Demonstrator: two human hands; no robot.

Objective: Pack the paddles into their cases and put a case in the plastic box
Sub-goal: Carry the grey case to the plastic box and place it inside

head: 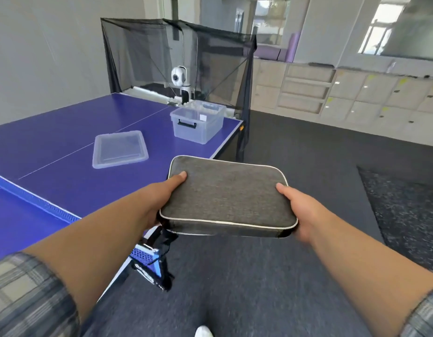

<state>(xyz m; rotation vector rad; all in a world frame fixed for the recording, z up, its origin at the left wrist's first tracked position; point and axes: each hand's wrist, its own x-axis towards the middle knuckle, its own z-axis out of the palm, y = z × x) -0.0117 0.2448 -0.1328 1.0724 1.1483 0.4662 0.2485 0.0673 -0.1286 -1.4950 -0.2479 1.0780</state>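
A grey fabric paddle case [228, 197] with white piping is held flat in front of me, beside the table's right edge and over the floor. My left hand [165, 194] grips its left end, thumb on top. Its right end sits in my right hand [299, 210], thumb on top as well. The case looks closed; no paddle shows. The clear plastic box [198, 124] stands open near the far right corner of the blue table [52, 152], with white balls in it. Its clear lid [120, 149] lies flat on the table to the box's left.
A ball machine [180, 80] inside a black catch net [210, 59] stands at the table's far end. The table net and its post [149, 261] are at lower left. Dark carpet covers the floor on the right, and cabinets line the far wall.
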